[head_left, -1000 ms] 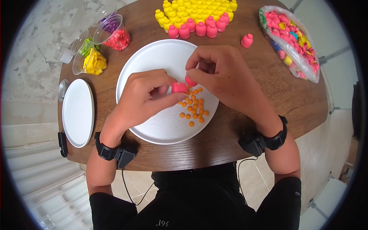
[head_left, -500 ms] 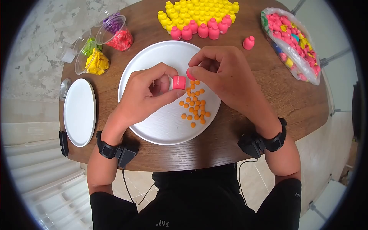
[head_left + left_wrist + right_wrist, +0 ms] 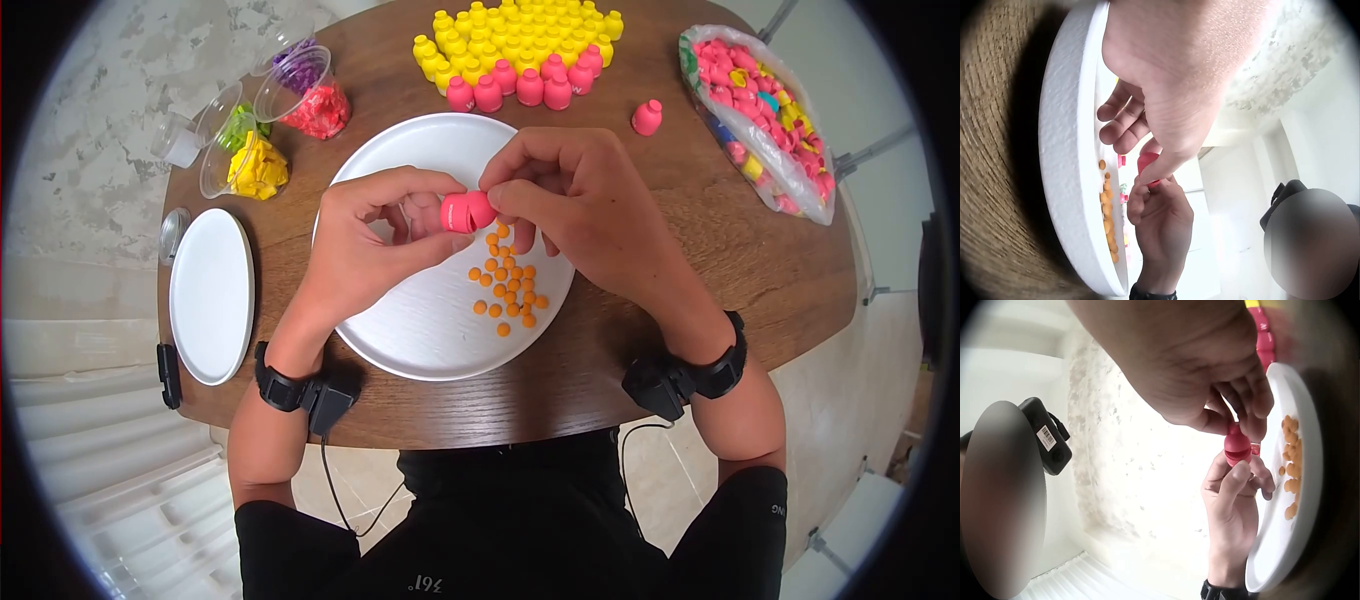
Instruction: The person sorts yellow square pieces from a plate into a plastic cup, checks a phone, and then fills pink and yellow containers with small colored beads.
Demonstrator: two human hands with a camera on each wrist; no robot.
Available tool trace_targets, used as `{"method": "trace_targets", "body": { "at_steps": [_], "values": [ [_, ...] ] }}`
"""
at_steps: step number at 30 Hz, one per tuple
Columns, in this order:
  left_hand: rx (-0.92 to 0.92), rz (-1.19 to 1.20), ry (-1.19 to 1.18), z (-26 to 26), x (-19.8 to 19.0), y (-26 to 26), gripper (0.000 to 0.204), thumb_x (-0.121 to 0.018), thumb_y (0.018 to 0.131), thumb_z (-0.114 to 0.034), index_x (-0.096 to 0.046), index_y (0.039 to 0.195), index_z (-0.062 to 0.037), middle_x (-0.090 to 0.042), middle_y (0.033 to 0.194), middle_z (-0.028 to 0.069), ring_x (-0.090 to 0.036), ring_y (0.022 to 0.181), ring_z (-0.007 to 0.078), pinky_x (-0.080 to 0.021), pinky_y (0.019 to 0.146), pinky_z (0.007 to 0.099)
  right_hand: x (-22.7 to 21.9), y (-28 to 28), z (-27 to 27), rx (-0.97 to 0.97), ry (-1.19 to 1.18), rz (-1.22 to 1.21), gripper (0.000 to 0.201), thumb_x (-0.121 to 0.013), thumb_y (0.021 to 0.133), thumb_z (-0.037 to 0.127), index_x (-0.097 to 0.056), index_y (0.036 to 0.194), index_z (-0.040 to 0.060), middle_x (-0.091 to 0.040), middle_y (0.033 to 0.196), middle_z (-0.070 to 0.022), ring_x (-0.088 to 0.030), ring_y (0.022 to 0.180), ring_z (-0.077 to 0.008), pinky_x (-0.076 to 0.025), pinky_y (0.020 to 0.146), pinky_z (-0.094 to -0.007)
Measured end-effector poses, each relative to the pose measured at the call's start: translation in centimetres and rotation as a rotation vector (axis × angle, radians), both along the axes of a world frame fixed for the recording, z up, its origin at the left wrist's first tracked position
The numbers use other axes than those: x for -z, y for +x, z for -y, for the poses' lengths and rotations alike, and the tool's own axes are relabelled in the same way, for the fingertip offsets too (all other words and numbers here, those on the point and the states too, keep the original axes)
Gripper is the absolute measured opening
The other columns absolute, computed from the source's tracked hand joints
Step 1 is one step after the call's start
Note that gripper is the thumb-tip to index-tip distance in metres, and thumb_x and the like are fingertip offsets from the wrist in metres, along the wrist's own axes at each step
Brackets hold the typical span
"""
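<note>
Over the large white plate [image 3: 410, 325], my left hand [image 3: 350, 225] pinches the lower half of a small pink toy bottle [image 3: 457, 213] between thumb and fingers. My right hand [image 3: 600, 200] pinches its rounded pink top [image 3: 484, 207]. The two pieces meet at a tilt; a dark gap shows between them in the right wrist view, where the pink top [image 3: 1235, 441] sits above the lower piece. Small round orange candies [image 3: 510, 290] lie loose on the plate below the hands. In the left wrist view the left thumb partly hides the pink bottle [image 3: 1145, 161].
Rows of yellow bottles [image 3: 510, 35] and pink bottles [image 3: 530, 88] stand at the back. One pink bottle [image 3: 647, 117] stands apart, near a plastic bag [image 3: 765, 120] of bottle parts. Clear cups with red [image 3: 318, 110] and yellow pieces [image 3: 257, 168] and an oval-looking white plate [image 3: 210, 300] are at left.
A second ago the two pink pieces were apart. My left hand has turned its piece sideways, and the right hand has brought the top against it. The orange candies stay on the plate.
</note>
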State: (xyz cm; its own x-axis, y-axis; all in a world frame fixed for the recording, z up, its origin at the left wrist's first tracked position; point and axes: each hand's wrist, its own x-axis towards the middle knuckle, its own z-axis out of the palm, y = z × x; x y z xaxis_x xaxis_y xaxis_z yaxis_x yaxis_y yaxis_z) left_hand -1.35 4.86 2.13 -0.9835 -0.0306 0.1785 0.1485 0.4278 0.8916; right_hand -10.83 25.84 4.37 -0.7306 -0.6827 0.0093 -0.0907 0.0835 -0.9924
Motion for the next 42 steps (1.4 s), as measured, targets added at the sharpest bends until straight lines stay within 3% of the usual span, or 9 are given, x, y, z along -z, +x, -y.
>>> {"method": "trace_targets", "body": {
  "at_steps": [6, 8, 11, 24, 30, 32, 33, 38, 42],
  "values": [
    [-0.014, -0.008, -0.037, 0.0, 0.0, 0.1, 0.027, -0.086, 0.083, -0.005, -0.079, 0.108, -0.0035, -0.068, 0.078, -0.0048, -0.054, 0.066, 0.0001, -0.041, 0.06, 0.0197, 0.0, 0.0, -0.1, -0.031, -0.032, -0.005, 0.012, -0.07, 0.089, 0.004, -0.07, 0.088, -0.0082, -0.071, 0.071, -0.0088, -0.068, 0.059, -0.0096, -0.053, 0.057, -0.0253],
    [-0.005, -0.007, -0.077, 0.1, -0.3, 0.2, 0.029, -0.086, 0.082, -0.003, -0.079, 0.11, -0.0025, -0.071, 0.082, -0.0031, -0.058, 0.07, 0.0015, -0.045, 0.063, 0.0201, 0.1, -0.1, -0.3, -0.077, -0.007, -0.021, 0.01, -0.073, 0.093, 0.007, -0.072, 0.099, -0.0019, -0.073, 0.081, -0.0039, -0.069, 0.067, -0.0071, -0.048, 0.054, -0.0205],
    [-0.017, -0.022, -0.123, -0.1, -0.5, 0.4, 0.031, -0.085, 0.081, -0.001, -0.079, 0.111, -0.0011, -0.074, 0.084, -0.0008, -0.061, 0.072, 0.003, -0.049, 0.065, 0.021, -0.2, 0.2, 0.0, -0.034, -0.041, -0.022, 0.014, -0.073, 0.09, 0.005, -0.072, 0.091, -0.0082, -0.072, 0.074, -0.008, -0.068, 0.062, -0.0088, -0.053, 0.058, -0.0243],
    [0.019, -0.126, -0.295, -0.6, -0.6, 0.6, 0.037, -0.087, 0.08, -0.003, -0.078, 0.116, -0.0024, -0.067, 0.072, -0.0009, -0.057, 0.062, 0.0032, -0.047, 0.059, 0.021, -0.4, 0.0, -0.1, -0.043, -0.06, 0.006, 0.012, -0.075, 0.088, 0.005, -0.074, 0.092, -0.0061, -0.072, 0.074, -0.0062, -0.068, 0.065, -0.008, -0.053, 0.06, -0.025],
    [0.015, 0.063, -0.435, -0.4, -1.6, 0.5, 0.052, -0.086, 0.081, -0.008, -0.073, 0.131, -0.0083, -0.052, 0.067, -0.0027, -0.046, 0.06, 0.0053, -0.038, 0.056, 0.0259, -0.4, -3.2, -2.5, 0.227, 0.186, -0.71, 0.006, -0.076, 0.084, 0.004, -0.075, 0.087, -0.0016, -0.071, 0.073, -0.0016, -0.061, 0.063, -0.0054, -0.047, 0.058, -0.0244],
    [0.035, 0.108, -0.46, -0.2, -1.4, 0.3, 0.051, -0.085, 0.082, -0.013, -0.073, 0.131, -0.0067, -0.052, 0.067, 0.0015, -0.046, 0.06, 0.0103, -0.04, 0.058, 0.0298, -0.3, -4.9, -3.8, 0.289, 0.509, -0.628, 0.006, -0.073, 0.081, 0.003, -0.073, 0.081, -0.0021, -0.07, 0.069, -0.0049, -0.061, 0.062, -0.0087, -0.047, 0.058, -0.0283],
    [0.043, 0.074, -0.504, -0.4, -1.2, 0.2, 0.051, -0.085, 0.083, -0.016, -0.072, 0.131, -0.0061, -0.052, 0.067, 0.0039, -0.046, 0.059, 0.0133, -0.04, 0.058, 0.0311, -0.6, -5.4, -4.2, 0.299, 0.594, -0.556, 0.013, -0.075, 0.077, 0.013, -0.075, 0.077, 0.0005, -0.071, 0.073, -0.0181, -0.072, 0.07, -0.0326, -0.057, 0.07, -0.0422],
    [0.089, -0.078, -0.57, -1.6, -0.7, 0.0, 0.052, -0.085, 0.085, -0.025, -0.071, 0.131, -0.005, -0.058, 0.074, 0.0101, -0.053, 0.061, 0.022, -0.043, 0.06, 0.0358, -0.6, -6.3, -5.4, 0.337, 0.706, -0.592, 0.012, -0.075, 0.077, 0.014, -0.075, 0.075, 0.0013, -0.071, 0.072, -0.0173, -0.073, 0.073, -0.033, -0.056, 0.072, -0.0429],
    [0.174, -0.074, -0.655, -2.4, -1.3, 0.0, 0.053, -0.084, 0.085, -0.031, -0.07, 0.129, -0.0045, -0.062, 0.094, 0.0109, -0.064, 0.076, 0.0283, -0.049, 0.068, 0.0395, -1.1, -6.4, -5.6, 0.397, 0.781, -0.565, 0.016, -0.077, 0.078, 0.017, -0.075, 0.078, 0.0012, -0.072, 0.074, -0.0173, -0.072, 0.074, -0.0345, -0.055, 0.072, -0.0444]
  ]
}}
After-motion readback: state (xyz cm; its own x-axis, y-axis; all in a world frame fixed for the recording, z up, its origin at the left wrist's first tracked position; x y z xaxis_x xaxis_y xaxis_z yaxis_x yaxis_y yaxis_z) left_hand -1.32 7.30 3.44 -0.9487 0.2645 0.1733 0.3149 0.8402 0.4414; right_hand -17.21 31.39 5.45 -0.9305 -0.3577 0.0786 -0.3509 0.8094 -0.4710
